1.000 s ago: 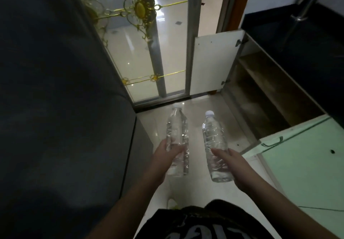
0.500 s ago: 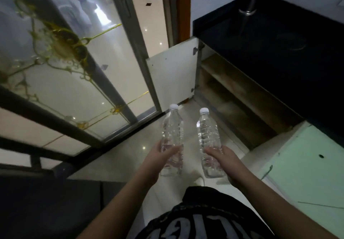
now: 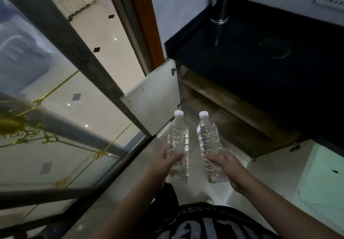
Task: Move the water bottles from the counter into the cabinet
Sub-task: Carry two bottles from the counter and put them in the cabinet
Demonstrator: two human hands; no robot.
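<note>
Our left hand (image 3: 168,161) grips one water bottle (image 3: 177,142), our right hand (image 3: 226,164) the other (image 3: 208,136), both upright before the open cabinet (image 3: 232,112). Full, thin-walled, likely slippery; we hold low on their bodies.

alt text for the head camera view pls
A person's left hand and right hand each grip a capped clear water bottle, left bottle and right bottle, upright before an open cabinet under a black counter.

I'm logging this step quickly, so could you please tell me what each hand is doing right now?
Left hand: fingers curled round the left water bottle, holding it.
Right hand: fingers curled round the right water bottle, holding it.
</note>
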